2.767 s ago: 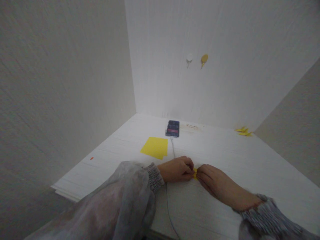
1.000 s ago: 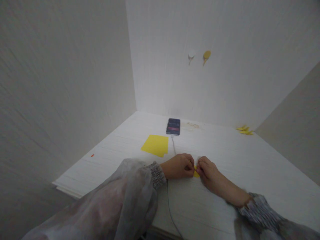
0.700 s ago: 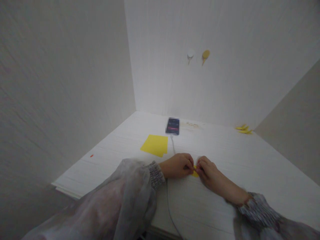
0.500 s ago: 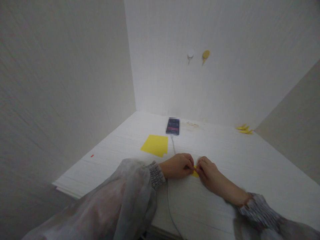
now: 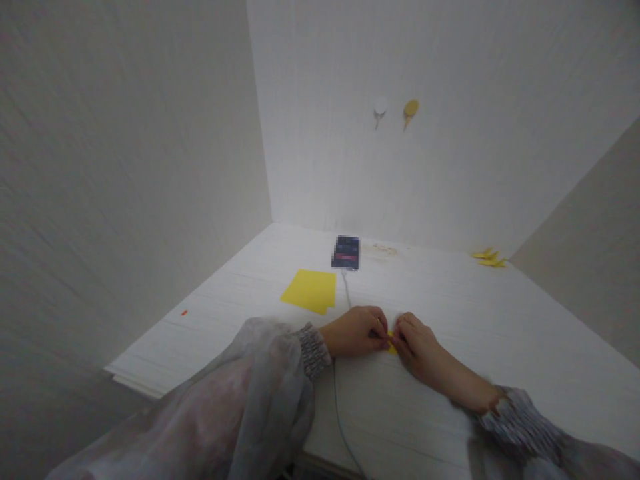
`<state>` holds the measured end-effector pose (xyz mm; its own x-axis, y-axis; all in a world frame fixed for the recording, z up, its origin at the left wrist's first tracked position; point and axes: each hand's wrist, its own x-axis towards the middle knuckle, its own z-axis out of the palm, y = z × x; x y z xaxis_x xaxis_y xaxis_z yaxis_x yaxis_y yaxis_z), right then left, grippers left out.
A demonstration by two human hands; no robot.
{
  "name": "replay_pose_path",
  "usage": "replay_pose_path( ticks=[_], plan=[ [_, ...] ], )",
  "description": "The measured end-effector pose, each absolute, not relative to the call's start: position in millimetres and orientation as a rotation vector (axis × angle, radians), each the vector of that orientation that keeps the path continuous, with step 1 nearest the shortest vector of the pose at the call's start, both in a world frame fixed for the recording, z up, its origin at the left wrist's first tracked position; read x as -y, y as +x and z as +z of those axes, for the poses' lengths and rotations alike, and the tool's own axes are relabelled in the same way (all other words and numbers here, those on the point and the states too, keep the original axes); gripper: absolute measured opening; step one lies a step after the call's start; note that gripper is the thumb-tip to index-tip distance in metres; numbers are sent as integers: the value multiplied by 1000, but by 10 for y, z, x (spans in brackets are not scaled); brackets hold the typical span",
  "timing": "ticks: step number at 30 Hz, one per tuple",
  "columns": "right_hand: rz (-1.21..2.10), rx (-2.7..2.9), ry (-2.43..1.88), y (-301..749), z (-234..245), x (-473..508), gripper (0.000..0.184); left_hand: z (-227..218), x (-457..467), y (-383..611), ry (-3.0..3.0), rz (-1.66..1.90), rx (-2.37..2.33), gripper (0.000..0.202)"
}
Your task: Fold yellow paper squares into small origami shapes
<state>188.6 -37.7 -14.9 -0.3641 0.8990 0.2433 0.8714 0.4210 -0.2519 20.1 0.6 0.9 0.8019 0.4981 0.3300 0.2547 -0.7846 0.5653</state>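
Note:
A small folded piece of yellow paper (image 5: 391, 345) lies on the white table (image 5: 500, 333), mostly covered by my fingers. My left hand (image 5: 355, 331) is closed, its fingertips pinching the paper's left side. My right hand (image 5: 417, 343) is closed too and presses on the paper from the right. Both hands rest on the table top and meet over the paper.
A stack of yellow square sheets (image 5: 311, 291) lies just behind my left hand. A phone (image 5: 346, 252) sits farther back with a cable (image 5: 345, 287) running toward me. Folded yellow paper shapes (image 5: 489, 259) lie at the far right corner. Two hooks (image 5: 395, 110) hang on the wall.
Both hands have drawn closer together over the yellow paper and shifted slightly away from me; they stay pinched on it, and little has moved in the last second.

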Motion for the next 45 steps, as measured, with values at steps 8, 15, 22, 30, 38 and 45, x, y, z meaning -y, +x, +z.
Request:
replay_pose_path(
  ticks=[8,15,22,30,38,45],
  plan=[
    [20,2324,-1569,1864,-153,380,15,10,7,218,2440,668,-614,12],
    [-13,2285,-1579,1854,-162,395,13,46,30,237,2486,681,-647,13],
    [254,2181,-1557,1866,-68,390,7,134,113,209,2817,602,-478,13],
    [495,2100,-1458,1911,6,360,15,134,142,204,3184,463,-376,17],
    [793,1989,-1464,2002,98,334,18,183,146,212,3335,323,-265,17],
    [1176,1856,-1357,2063,158,328,6,218,160,226,3406,342,-191,18]
  ],
)
